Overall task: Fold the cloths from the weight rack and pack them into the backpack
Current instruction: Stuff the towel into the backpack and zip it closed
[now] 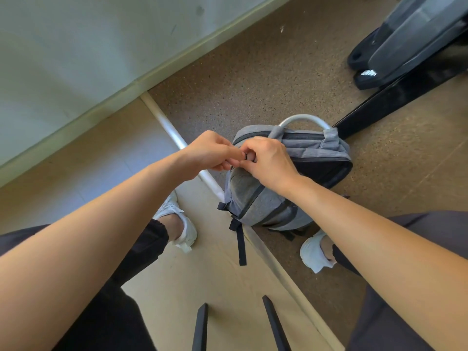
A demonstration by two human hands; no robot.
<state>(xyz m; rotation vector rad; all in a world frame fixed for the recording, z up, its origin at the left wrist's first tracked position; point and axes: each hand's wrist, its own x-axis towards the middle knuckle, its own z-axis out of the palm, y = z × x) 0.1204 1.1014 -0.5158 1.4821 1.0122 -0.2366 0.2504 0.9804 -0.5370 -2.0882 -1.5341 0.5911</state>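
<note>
The backpack [258, 198], grey with black zips, stands upright on the speckled brown floor [266, 72], between the person's two white shoes [182, 224] and beside a metal floor strip [174, 135]. Its long axis runs from the floor up toward the camera; in the head view the base lies at lower left and the top at upper right. The top panel, with its arched carry handle [304, 120], faces upward. The dark back panel faces away from the person, and the front pocket faces the person. A black strap [240, 247] trails from the lower front onto the floor. The left hand [210, 150] and the right hand [268, 160] meet at the upper front edge of the backpack. Both have fingers curled, with the fingertips pinching a small dark part on the zip line; that part is too small to identify. A black exercise machine base [395, 95] stands at upper right, apart from the backpack.
</note>
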